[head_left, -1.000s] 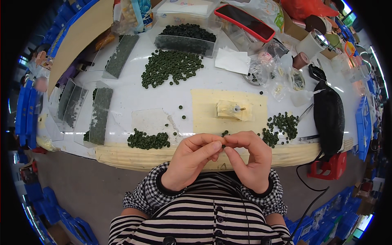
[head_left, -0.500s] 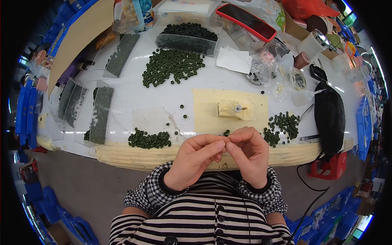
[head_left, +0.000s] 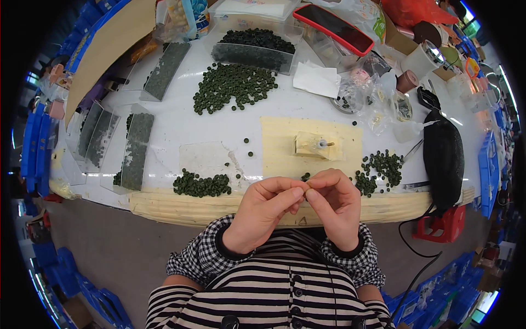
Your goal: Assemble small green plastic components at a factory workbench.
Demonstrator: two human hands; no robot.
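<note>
My left hand (head_left: 264, 213) and my right hand (head_left: 336, 207) meet above the table's front edge. Both are closed in a thumb-and-finger pinch, fingertips touching; whatever sits between them is too small and covered to name. Just beyond the fingers lies a dark green piece (head_left: 305, 176). Past it, a block wrapped in pale tape (head_left: 307, 147), with a short metal pin on top, rests on a yellow sheet (head_left: 276, 137). Small round dark green pieces form a pile (head_left: 201, 185) to the left of my hands and a looser group (head_left: 386, 166) to the right.
A wide pile of green pieces (head_left: 233, 88) lies before a clear box (head_left: 252, 55) filled with more. Clear trays (head_left: 137, 156) stand at left. A red-cased phone (head_left: 335, 30), white tissue (head_left: 316, 80), clear jars and a black pouch (head_left: 441, 159) lie to the right.
Both hands stay pinched together, with the fingertips shifting only slightly against each other. The whole scene sits a little further right in view.
</note>
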